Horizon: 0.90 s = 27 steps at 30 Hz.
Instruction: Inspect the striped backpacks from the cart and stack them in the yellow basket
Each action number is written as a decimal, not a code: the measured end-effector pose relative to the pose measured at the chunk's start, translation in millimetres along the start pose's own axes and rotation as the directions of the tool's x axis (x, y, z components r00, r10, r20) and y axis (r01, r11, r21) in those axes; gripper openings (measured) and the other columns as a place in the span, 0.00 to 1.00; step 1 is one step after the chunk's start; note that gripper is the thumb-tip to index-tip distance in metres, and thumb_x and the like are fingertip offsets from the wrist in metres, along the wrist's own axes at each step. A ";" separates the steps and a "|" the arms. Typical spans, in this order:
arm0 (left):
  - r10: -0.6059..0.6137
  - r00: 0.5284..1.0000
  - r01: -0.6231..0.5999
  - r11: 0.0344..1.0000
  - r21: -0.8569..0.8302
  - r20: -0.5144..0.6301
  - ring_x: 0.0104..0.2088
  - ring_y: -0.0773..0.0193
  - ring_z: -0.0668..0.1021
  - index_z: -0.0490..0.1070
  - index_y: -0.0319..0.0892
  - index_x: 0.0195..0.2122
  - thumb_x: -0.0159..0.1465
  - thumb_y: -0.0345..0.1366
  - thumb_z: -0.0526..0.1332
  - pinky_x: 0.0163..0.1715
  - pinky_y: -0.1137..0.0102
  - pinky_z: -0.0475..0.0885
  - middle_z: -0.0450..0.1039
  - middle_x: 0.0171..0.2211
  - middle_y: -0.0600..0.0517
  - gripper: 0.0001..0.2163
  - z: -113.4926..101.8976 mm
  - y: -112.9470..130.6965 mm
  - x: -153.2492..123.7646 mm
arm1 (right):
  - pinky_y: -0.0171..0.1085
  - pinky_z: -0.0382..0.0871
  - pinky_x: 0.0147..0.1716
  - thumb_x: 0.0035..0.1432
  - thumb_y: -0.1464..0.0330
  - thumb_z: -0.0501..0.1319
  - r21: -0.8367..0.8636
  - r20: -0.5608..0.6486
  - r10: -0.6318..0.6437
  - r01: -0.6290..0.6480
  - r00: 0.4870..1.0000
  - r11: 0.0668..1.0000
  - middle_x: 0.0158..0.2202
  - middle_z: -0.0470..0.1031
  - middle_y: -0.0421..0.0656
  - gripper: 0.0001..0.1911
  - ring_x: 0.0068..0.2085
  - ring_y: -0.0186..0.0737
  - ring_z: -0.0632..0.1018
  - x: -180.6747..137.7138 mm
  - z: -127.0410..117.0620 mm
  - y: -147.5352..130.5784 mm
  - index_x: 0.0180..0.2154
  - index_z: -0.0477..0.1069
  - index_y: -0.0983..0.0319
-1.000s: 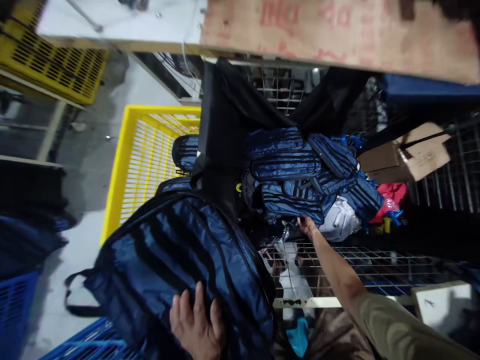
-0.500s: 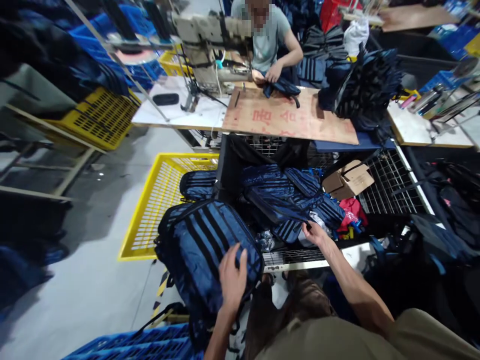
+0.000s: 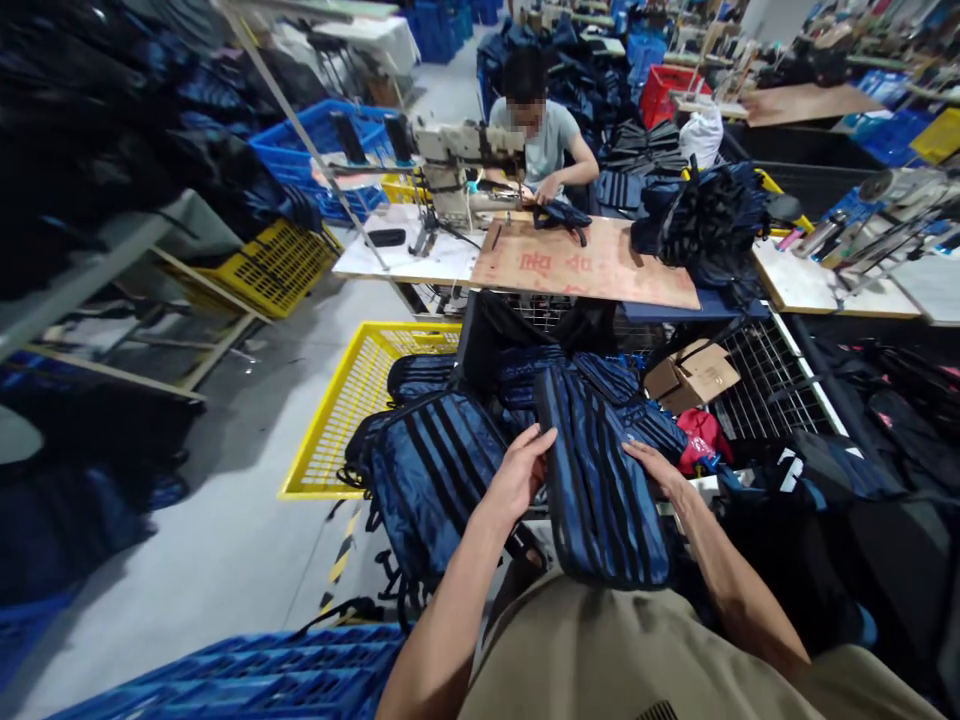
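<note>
Between my hands is a flat blue fabric bag panel (image 3: 600, 490) with black stripes and dark edging, raised in front of my body. My left hand (image 3: 519, 470) grips its left edge, thumb on the striped face. At the right edge, my right hand (image 3: 654, 466) holds it with the thumb in front and the other fingers partly hidden behind. A blue backpack (image 3: 435, 480) with black stripes lies to the left, apart from my hands. More striped blue pieces (image 3: 529, 372) are heaped in the wire cart beyond the panel.
A yellow crate (image 3: 330, 425) stands left of the cart, and a blue crate (image 3: 247, 675) at lower left. A cardboard box (image 3: 697, 375) sits at the cart's right. Ahead, a co-worker (image 3: 551, 150) handles fabric at a sewing machine (image 3: 472, 165) on a table (image 3: 637, 265).
The striped panel has come up out of the cart toward my body. My left hand has left the backpack and taken the panel's left edge. The view has shifted.
</note>
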State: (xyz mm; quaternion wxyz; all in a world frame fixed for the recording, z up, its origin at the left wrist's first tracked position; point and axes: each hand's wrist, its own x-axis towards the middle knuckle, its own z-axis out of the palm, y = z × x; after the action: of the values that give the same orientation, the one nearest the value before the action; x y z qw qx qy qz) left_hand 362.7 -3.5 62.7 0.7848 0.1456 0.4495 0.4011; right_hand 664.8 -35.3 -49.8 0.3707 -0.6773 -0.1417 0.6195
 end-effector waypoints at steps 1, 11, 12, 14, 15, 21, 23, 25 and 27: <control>0.041 0.998 -0.042 0.998 0.037 0.040 0.32 0.61 0.82 0.78 0.43 0.51 0.57 0.43 0.82 0.33 0.68 0.79 0.83 0.38 0.49 0.25 8.4 -3.6 -3.8 | 0.48 0.81 0.54 0.59 0.70 0.75 -0.002 -0.004 -0.010 0.010 1.000 1.000 0.45 0.86 0.49 0.12 0.48 0.50 0.85 2.3 6.1 -3.9 0.45 0.83 0.62; 0.298 0.954 -0.294 0.936 0.193 0.008 0.30 0.67 0.75 0.73 0.44 0.41 0.54 0.51 0.81 0.33 0.72 0.74 0.74 0.33 0.55 0.24 29.3 -26.4 19.9 | 0.48 0.72 0.66 0.69 0.53 0.70 -0.025 0.474 -0.298 0.351 0.828 0.936 0.51 0.84 0.47 0.23 0.60 0.49 0.80 -82.9 52.9 -37.7 0.56 0.82 0.62; 0.327 0.945 -0.318 0.930 0.184 -0.019 0.31 0.68 0.75 0.72 0.44 0.39 0.53 0.50 0.81 0.34 0.72 0.74 0.73 0.33 0.56 0.24 26.3 -25.9 24.7 | 0.48 0.71 0.65 0.69 0.51 0.69 -0.076 0.532 -0.334 0.436 0.778 0.897 0.50 0.84 0.46 0.25 0.60 0.49 0.79 -96.2 54.5 -37.5 0.57 0.81 0.61; 0.359 0.931 -0.344 0.924 0.166 -0.066 0.32 0.68 0.74 0.70 0.45 0.38 0.53 0.49 0.81 0.35 0.73 0.74 0.71 0.33 0.57 0.24 19.9 -24.7 31.7 | 0.45 0.72 0.61 0.71 0.50 0.66 -0.228 0.534 -0.391 0.573 0.750 0.787 0.45 0.82 0.42 0.22 0.54 0.47 0.80 -115.2 58.3 -32.5 0.53 0.81 0.60; 0.362 0.929 -0.346 0.924 0.160 -0.082 0.33 0.68 0.74 0.69 0.45 0.37 0.53 0.49 0.81 0.36 0.73 0.73 0.71 0.33 0.57 0.24 17.0 -24.3 33.7 | 0.43 0.73 0.56 0.73 0.50 0.64 -0.316 0.499 -0.418 0.609 0.759 0.728 0.41 0.80 0.41 0.20 0.49 0.45 0.79 -120.6 60.8 -27.7 0.49 0.80 0.59; 0.354 0.922 -0.333 0.932 0.145 -0.157 0.31 0.69 0.73 0.67 0.46 0.36 0.53 0.50 0.80 0.35 0.74 0.73 0.69 0.32 0.58 0.24 9.7 -28.9 25.1 | 0.35 0.62 0.37 0.76 0.48 0.55 -0.489 0.305 -0.509 0.591 0.805 0.642 0.31 0.69 0.34 0.22 0.34 0.37 0.70 -124.9 79.7 4.6 0.36 0.68 0.57; 0.313 0.942 -0.286 0.937 0.199 -0.123 0.31 0.68 0.74 0.69 0.46 0.36 0.56 0.53 0.79 0.33 0.73 0.74 0.71 0.32 0.57 0.23 10.2 -33.7 13.1 | 0.35 0.60 0.35 0.77 0.47 0.53 -0.489 0.282 -0.513 0.581 0.811 0.650 0.29 0.66 0.33 0.24 0.32 0.36 0.68 -125.0 82.8 8.0 0.34 0.65 0.57; 0.223 0.974 -0.204 0.931 0.304 -0.029 0.32 0.65 0.77 0.72 0.45 0.39 0.57 0.55 0.78 0.31 0.72 0.75 0.75 0.33 0.54 0.23 11.6 -41.4 -2.3 | 0.35 0.58 0.34 0.78 0.47 0.51 -0.503 0.258 -0.536 0.585 0.804 0.636 0.27 0.64 0.34 0.26 0.31 0.36 0.67 -123.7 84.0 7.8 0.32 0.63 0.56; 0.114 0.991 -0.133 0.914 0.384 0.071 0.33 0.61 0.80 0.77 0.44 0.43 0.55 0.54 0.80 0.30 0.71 0.75 0.80 0.35 0.50 0.25 13.8 -51.6 -17.6 | 0.36 0.56 0.33 0.79 0.48 0.49 -0.517 0.250 -0.562 0.600 0.788 0.611 0.27 0.63 0.34 0.26 0.30 0.36 0.67 -120.4 85.3 6.2 0.32 0.62 0.56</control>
State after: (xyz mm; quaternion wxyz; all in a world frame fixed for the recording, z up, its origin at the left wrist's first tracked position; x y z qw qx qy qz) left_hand 395.0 -47.9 50.3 0.7239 0.3357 0.4911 0.3494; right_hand 559.5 -90.1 38.0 0.3259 -0.6533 -0.5434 0.4143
